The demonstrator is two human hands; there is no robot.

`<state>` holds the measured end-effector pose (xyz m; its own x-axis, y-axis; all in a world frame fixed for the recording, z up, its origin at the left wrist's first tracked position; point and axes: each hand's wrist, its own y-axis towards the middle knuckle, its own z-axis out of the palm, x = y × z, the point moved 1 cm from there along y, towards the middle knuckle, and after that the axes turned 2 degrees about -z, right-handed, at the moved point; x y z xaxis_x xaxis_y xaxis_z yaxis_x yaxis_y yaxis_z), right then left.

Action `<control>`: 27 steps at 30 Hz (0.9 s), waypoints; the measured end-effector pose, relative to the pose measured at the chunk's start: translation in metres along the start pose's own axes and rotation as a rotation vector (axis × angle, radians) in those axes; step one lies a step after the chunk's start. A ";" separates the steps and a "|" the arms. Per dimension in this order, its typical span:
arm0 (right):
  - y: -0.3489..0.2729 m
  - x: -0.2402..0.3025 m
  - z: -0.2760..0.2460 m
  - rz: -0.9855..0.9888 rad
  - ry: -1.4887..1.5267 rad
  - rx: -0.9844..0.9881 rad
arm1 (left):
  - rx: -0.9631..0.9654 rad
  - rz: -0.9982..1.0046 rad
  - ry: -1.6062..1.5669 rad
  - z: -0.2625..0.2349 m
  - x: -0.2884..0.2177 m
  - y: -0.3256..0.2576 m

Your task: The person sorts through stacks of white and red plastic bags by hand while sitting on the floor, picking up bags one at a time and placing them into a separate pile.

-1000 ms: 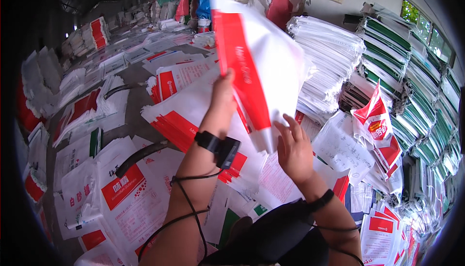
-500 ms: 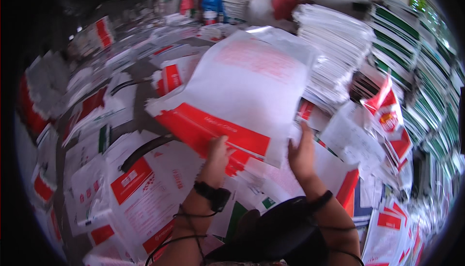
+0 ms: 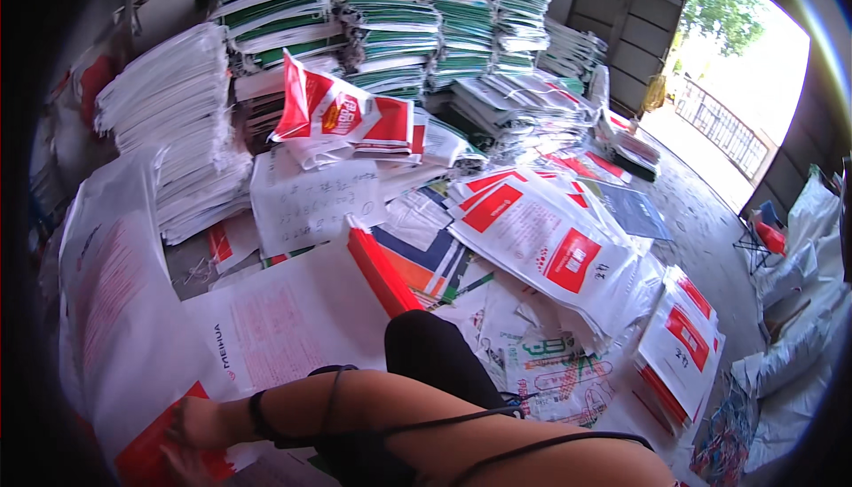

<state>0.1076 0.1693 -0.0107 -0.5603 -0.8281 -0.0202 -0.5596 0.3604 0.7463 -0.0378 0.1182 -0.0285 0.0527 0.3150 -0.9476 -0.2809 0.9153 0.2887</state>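
A large white woven sack [image 3: 120,283] with a red band along its lower end stands tilted at the far left. Closed on that red end is my right hand [image 3: 197,422], its arm reaching across from the lower right. Just below it, blurred fingers of what looks like my left hand [image 3: 184,467] lie against the red band; most of that hand is hidden. Beside the raised sack, another white sack [image 3: 293,323] with a red edge lies flat before me.
Tall stacks of white sacks [image 3: 177,132] and green-and-white sacks [image 3: 386,43] rise behind. A crumpled red-and-white sack [image 3: 342,119] lies before them. To the right are sack piles [image 3: 541,243] and a smaller pile [image 3: 682,341]. A bright doorway [image 3: 728,106] opens at the far right.
My view has swung to the right, bringing the doorway and right-hand piles in. The sack and my hands now sit at the lower left of view instead of the middle.
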 end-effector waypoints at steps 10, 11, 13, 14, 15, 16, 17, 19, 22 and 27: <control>0.089 -0.158 -0.048 0.625 0.012 0.258 | -0.206 -0.328 -0.291 0.012 0.009 -0.054; 0.111 -0.176 -0.058 0.425 -0.110 0.258 | -0.251 -0.379 -0.367 0.007 0.012 -0.056; 0.166 -0.110 -0.132 0.247 -0.114 0.033 | -0.382 -0.408 -0.442 -0.017 0.013 -0.053; 0.173 -0.083 -0.157 0.017 -0.111 -0.196 | -0.416 -0.404 -0.458 -0.020 0.010 -0.044; 0.172 -0.066 -0.184 -0.147 -0.262 -0.270 | -0.454 -0.418 -0.437 -0.015 0.014 -0.026; 0.167 -0.051 -0.191 -0.196 -0.356 -0.184 | -0.423 -0.405 -0.482 -0.008 0.020 -0.015; 0.157 -0.039 -0.180 -0.277 -0.371 -0.155 | -0.385 -0.291 -0.579 -0.013 0.037 -0.009; 0.126 -0.011 -0.150 -0.357 -0.322 0.064 | -0.382 -0.316 -0.627 -0.028 0.041 -0.019; 0.075 -0.002 -0.076 -0.350 -0.175 0.276 | -0.354 -0.285 -0.705 -0.027 0.033 -0.023; 0.040 0.005 -0.019 -0.217 -0.100 0.494 | -0.298 -0.201 -0.782 -0.028 0.016 -0.024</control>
<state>0.0941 0.1714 0.0319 -0.4418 -0.8696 -0.2203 -0.8756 0.3646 0.3169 -0.0576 0.0946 -0.0544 0.7426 0.3369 -0.5789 -0.4296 0.9026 -0.0257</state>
